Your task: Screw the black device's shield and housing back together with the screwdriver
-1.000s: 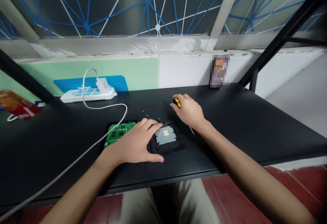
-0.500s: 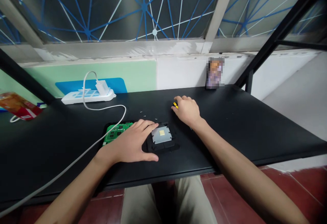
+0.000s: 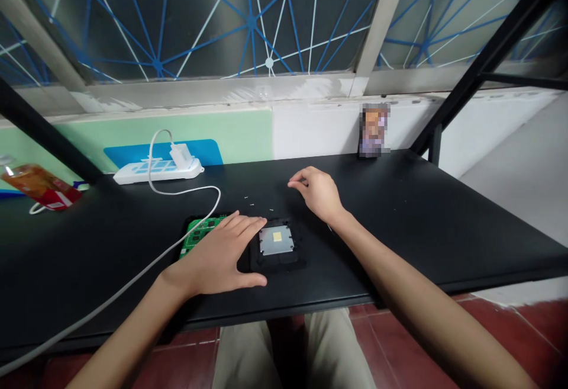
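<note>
My left hand [image 3: 217, 259] is spread open, palm down, with its fingers and thumb reaching to the left edge of a black plastic housing [image 3: 281, 263]. A silver metal plate [image 3: 270, 247] with a pale yellow square pad [image 3: 277, 237] sits in that housing. Partly covered by the same hand is a green circuit board [image 3: 193, 239]. My right hand [image 3: 318, 190] is above the table beyond the housing, thumb and fingertips closed in a pinch. Whatever it holds is hidden. By the right wrist, a thin light tip [image 3: 329, 227] shows.
Several tiny screws [image 3: 252, 204] lie behind the housing. A white cable [image 3: 133, 282] crosses the table from a power strip [image 3: 160, 170]. A tilted bottle [image 3: 42, 187] is at far left; a blurred-out upright object [image 3: 373, 131] leans on the wall. The table's front edge [image 3: 284, 312] is close.
The right hand has shifted slightly left, and the yellow-and-black piece at its fingertips no longer shows. The left hand has slid slightly left and nearer, uncovering more of the metal plate.
</note>
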`<state>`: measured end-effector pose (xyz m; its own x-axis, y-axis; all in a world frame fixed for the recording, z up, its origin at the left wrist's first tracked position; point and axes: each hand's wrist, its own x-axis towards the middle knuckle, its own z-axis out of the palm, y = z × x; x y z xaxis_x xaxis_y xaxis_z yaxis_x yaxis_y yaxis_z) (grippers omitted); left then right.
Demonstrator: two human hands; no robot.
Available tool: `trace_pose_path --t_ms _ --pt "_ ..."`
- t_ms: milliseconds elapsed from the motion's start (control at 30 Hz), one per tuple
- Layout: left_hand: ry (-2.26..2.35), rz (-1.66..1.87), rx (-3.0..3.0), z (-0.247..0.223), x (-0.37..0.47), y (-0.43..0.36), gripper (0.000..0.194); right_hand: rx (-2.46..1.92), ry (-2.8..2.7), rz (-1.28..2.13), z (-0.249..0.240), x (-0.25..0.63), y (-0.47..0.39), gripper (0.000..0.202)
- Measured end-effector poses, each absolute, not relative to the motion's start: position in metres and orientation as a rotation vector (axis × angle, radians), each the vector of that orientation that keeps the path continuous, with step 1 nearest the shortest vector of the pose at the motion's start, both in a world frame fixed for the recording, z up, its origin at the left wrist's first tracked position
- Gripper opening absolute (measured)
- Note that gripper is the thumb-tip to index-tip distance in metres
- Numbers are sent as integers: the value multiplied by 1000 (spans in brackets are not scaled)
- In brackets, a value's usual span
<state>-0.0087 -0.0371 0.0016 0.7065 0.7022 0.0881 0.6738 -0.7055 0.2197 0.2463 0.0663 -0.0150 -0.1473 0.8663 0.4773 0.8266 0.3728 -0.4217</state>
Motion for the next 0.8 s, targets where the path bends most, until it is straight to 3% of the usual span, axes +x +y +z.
trace_pose_path --t_ms 500,800 --pt "1088 222 2796 6 29 -39 90 -1447 -1909 161 -16 247 70 34" --pt "1106 122 2810 6 67 -34 96 -1413 -1990 87 -17 247 70 20"
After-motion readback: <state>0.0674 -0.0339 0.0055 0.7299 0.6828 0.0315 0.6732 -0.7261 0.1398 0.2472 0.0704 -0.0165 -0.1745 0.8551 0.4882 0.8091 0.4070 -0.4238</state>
